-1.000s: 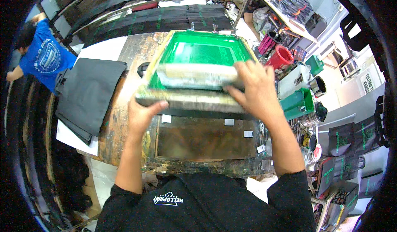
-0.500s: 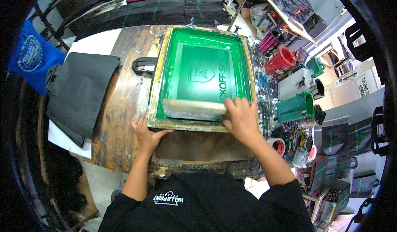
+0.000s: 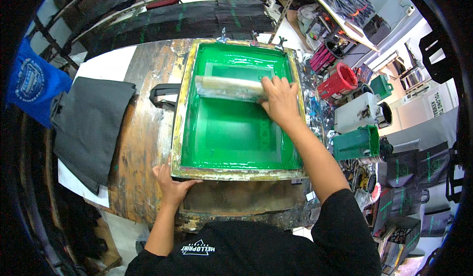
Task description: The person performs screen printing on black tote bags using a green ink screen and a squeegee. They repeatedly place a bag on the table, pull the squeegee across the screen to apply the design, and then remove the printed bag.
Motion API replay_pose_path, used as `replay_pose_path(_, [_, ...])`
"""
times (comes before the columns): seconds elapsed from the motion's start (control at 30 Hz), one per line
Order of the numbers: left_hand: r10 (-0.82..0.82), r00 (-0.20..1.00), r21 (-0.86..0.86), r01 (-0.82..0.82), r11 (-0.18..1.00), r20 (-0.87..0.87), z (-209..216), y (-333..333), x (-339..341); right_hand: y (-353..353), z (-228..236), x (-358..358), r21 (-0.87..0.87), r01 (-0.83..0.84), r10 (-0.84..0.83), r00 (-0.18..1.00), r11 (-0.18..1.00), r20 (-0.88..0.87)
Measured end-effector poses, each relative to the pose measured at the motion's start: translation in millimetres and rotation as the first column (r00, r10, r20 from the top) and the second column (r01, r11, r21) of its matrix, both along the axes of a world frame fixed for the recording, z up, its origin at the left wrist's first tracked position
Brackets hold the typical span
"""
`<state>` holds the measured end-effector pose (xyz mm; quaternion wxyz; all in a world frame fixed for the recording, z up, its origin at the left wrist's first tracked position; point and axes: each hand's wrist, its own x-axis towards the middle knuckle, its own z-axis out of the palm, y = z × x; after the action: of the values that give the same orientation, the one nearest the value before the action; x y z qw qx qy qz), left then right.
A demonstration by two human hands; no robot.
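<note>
My right hand (image 3: pixel 283 101) is closed on the right end of a wide wooden-handled squeegee (image 3: pixel 226 87), which lies across the upper part of a screen printing frame (image 3: pixel 236 174). Wet green ink (image 3: pixel 224 133) covers the mesh, thicker along the borders; the design beneath shows only faintly. At the frame's near left corner, my left hand (image 3: pixel 172 191) grips the edge, thumb along the front side and fingers by the left side. Black handle loops (image 3: pixel 162 95) stick out from under the frame's left side.
A stack of black fabric pieces (image 3: pixel 91 128) lies left on the worn wooden table (image 3: pixel 143 143). Small clamps (image 3: pixel 222 36) stand at the frame's far edge. Along the right are a red bucket (image 3: pixel 339 81), a white container (image 3: pixel 355 112) and a green container (image 3: pixel 355 143).
My right hand has pushed the squeegee from the near end toward the far part of the screen. Green ink now veils the design. My left hand stays at the corner.
</note>
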<state>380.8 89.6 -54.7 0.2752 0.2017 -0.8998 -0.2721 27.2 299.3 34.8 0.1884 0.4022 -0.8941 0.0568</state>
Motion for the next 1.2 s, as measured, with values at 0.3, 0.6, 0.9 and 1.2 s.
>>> replay_pose_path(0.3, [0.015, 1.000, -0.025, -0.014, 1.000, 0.004, 0.6, -1.4, 2.0, -57.0, -12.6, -138.6, 0.029, -0.005, 0.006, 1.000, 1.000, -0.016])
replay_pose_path(0.6, [0.079, 0.983, -0.240, -0.038, 0.970, 0.164, 34.5, -8.9, -10.6, -67.2, 12.7, -157.6, 0.085, -0.006, -0.003, 0.995, 0.996, 0.101])
replay_pose_path(0.9, [-0.225, 0.971, -0.431, 0.169, 0.886, -0.082, 97.3, -74.6, -260.0, -67.3, -31.8, -142.8, -0.046, 0.043, -0.051, 0.981, 0.998, -0.185])
replay_pose_path(1.2, [-0.138, 0.987, -0.581, 0.159, 0.798, 0.080, 66.6, -91.5, -387.9, -70.0, -26.2, -138.3, -0.004, 0.028, -0.029, 0.976, 1.000, -0.217])
